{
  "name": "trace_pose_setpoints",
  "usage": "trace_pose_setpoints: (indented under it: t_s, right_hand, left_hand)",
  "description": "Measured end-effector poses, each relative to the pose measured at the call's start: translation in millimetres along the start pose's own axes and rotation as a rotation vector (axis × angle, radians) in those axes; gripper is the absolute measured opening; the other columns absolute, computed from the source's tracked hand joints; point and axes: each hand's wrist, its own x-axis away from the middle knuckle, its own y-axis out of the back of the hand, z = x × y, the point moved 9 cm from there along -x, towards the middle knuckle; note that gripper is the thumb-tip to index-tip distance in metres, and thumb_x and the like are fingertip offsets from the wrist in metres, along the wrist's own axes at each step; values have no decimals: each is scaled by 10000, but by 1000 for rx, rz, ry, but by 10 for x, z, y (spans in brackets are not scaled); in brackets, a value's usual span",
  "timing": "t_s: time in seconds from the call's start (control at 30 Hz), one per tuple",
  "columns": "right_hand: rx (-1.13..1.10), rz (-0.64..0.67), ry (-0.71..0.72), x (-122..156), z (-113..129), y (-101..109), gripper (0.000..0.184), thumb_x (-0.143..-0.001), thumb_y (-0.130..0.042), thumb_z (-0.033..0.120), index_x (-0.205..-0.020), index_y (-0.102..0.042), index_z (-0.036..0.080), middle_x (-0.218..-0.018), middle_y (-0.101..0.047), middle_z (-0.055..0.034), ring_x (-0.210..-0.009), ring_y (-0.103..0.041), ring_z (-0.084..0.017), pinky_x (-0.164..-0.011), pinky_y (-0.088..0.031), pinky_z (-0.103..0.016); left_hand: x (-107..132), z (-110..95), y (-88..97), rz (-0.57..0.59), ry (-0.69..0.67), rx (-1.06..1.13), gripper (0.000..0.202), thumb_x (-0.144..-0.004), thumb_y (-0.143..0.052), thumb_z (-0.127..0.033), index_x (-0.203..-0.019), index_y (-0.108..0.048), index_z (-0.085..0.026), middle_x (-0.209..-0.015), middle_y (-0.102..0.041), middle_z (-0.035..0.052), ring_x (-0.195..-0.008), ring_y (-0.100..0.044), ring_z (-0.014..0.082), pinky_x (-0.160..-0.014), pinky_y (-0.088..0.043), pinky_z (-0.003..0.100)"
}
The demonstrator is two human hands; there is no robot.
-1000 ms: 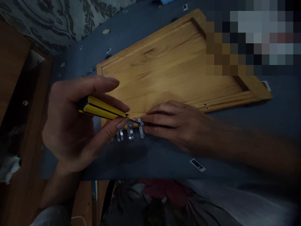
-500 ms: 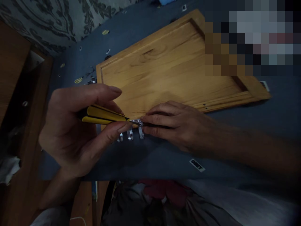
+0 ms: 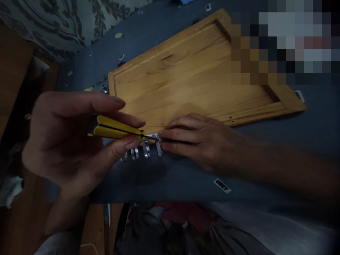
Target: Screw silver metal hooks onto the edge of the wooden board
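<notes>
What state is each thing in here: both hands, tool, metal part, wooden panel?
screwdriver: nearly level, tip at the hook rack.
hook rack: against the near edge of the wooden panel.
left hand: closed around the screwdriver.
right hand: fingertips pinching the hook rack's end.
wooden panel: flat on the blue cloth.

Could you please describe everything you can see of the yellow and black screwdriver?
The screwdriver has a thick yellow handle with black strips and a black butt, and it looks like plastic. Its short metal shaft is mostly hidden. It lies nearly level with the tip pointing right, gripped between the thumb and fingers of the left hand. The tip meets the metal hook strip, held by the right hand, at the near edge of the wooden panel.
</notes>
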Motion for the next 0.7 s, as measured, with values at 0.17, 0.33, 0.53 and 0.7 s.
trace_pose_setpoints:
  t_s: [0.17, 0.33, 0.53, 0.7]
  right_hand:
    - [-1, 34, -23, -1, -10, -21, 314, -1042, -404, 139, -1144, -701, 135, -1076, -751, -105, -1043, -635, -255, -884, -584, -453]
    - [-7, -21, 1, 4, 0, -2, 312, -1060, -392, 163, -1131, -693, 122, -1049, -751, -104, -1004, -636, -252, -846, -583, -434]
    - [-6, -47, -5, 4, 3, 14, 300, -1076, -412, 183, -1134, -698, 116, -1042, -749, -94, -1021, -643, -246, -854, -590, -431]
    - [23, -47, -6, 2, 5, 6, 328, -1069, -394, 169, -1136, -712, 125, -1050, -759, -106, -1003, -643, -245, -842, -576, -436]
  left_hand:
    - [-73, 42, -86, 235, 48, -161, 332, -725, -925, -234, -1034, -802, -233, -925, -821, 34, -743, -792, 296, -573, -664, 420]
    - [-35, 54, -200, 194, 78, -72, 310, -745, -913, -213, -1017, -770, -251, -939, -801, 29, -848, -796, 314, -700, -678, 440]
    - [-109, 112, -347, -50, 113, 242, 212, -953, -680, -521, -1065, -668, -340, -983, -755, 33, -1043, -744, 331, -781, -654, 493]
    - [-137, 141, -531, 21, 284, 256, 278, -947, -646, -607, -968, -653, -329, -816, -705, 29, -871, -726, 294, -647, -608, 440]
